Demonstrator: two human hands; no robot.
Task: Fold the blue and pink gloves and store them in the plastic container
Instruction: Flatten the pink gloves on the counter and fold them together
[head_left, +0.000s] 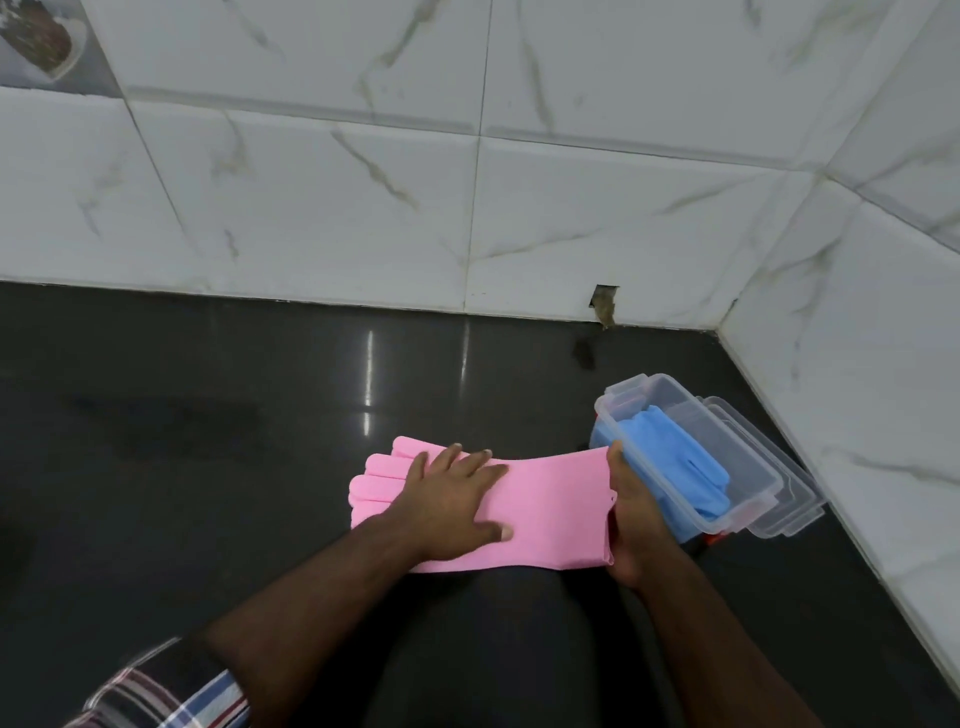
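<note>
The pink gloves (550, 509) lie flat on the dark counter, fingers pointing left, cuff to the right. My left hand (452, 504) presses flat on their middle with fingers spread. My right hand (631, 525) grips the cuff edge. Just right of it stands the clear plastic container (748, 457), open, with the folded blue gloves (680, 457) inside.
The container's clear lid (795, 499) lies under or beside it at the right. White marble-look wall tiles (467, 208) close the counter (208, 441) at the back and on the right. A chipped hole (603, 304) shows at the base of the back wall.
</note>
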